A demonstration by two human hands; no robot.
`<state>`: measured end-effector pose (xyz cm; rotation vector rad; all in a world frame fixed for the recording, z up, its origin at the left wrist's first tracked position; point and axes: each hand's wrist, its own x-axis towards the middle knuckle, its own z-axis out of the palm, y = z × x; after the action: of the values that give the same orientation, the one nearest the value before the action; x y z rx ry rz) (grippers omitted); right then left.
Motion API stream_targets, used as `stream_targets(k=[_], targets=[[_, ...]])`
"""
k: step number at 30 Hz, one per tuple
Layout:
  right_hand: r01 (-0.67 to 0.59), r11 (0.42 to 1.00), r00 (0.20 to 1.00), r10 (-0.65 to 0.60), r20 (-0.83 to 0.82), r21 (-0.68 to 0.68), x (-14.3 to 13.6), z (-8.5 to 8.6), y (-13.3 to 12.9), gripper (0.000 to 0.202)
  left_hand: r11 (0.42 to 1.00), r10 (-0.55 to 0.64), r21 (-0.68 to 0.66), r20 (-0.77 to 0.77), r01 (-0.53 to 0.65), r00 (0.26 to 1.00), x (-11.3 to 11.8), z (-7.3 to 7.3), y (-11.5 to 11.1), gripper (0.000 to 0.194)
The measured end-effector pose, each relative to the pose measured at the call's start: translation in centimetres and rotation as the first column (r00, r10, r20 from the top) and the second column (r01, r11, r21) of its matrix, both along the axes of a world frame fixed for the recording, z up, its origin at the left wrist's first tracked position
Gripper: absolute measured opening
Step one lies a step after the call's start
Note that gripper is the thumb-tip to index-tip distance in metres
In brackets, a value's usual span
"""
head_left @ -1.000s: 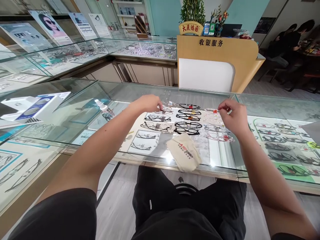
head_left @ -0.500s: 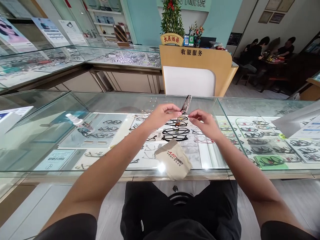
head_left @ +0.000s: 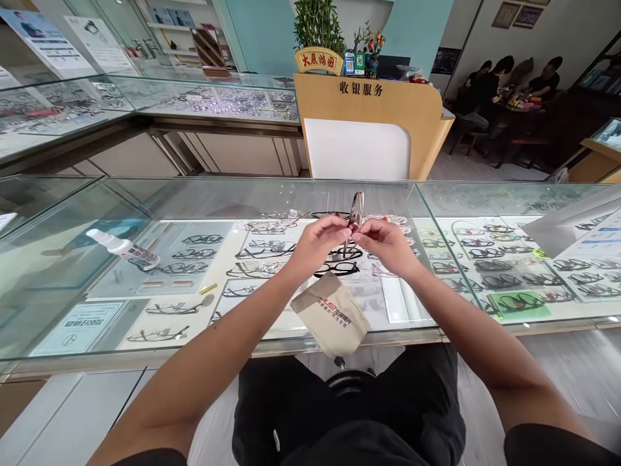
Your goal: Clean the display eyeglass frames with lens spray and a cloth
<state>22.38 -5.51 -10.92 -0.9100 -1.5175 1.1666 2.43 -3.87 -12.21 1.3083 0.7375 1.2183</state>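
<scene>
A pair of glasses is held up on edge above the glass counter, between my two hands. My left hand pinches it from the left, fingers closed. From the right, my right hand has thumb and fingertips closed on the same glasses, close to the left fingertips. Which part of the frame each hand grips is too small to tell. Below the hands, a beige printed cleaning cloth lies on the counter top, its lower corner over the front edge. A white spray bottle lies tilted on the glass at the left.
Several rows of glasses lie inside the glass display counter. White paper stands rest at the right. Beyond is a wooden cashier desk with a plant. Several people sit around a table at the far right.
My right hand has moved left and closed on the glasses, where it was apart before. The glasses have turned more upright. The view has shifted slightly.
</scene>
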Motion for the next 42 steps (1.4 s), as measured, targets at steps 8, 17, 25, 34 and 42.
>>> stream_targets(k=[8,17,25,34,42], targets=[[0.039,0.998,0.999,-0.04,0.022,0.051,0.0,0.6,-0.2,0.057,0.999,0.039,0.01,-0.066,-0.038,0.997,0.0,0.6,-0.5,0.046],[0.212,0.961,0.949,-0.246,0.199,0.175,1.9,0.5,0.3,0.053,0.991,0.13,0.02,-0.073,-0.129,0.989,-0.7,0.6,0.1,0.044],[0.504,0.72,0.678,-0.672,0.299,0.477,4.2,1.5,0.4,0.032,0.98,0.188,0.093,-0.166,-0.174,0.968,-1.5,0.0,0.8,0.042],[0.231,0.653,0.634,-0.664,0.398,0.721,3.2,0.6,-0.1,0.044,0.991,0.13,0.039,-0.084,-0.127,0.988,-1.5,0.3,0.8,0.041],[-0.107,0.642,0.499,-0.626,0.599,0.759,2.2,-0.1,-0.3,0.041,0.994,0.094,0.065,-0.139,-0.086,0.986,-1.4,0.1,0.8,0.047]])
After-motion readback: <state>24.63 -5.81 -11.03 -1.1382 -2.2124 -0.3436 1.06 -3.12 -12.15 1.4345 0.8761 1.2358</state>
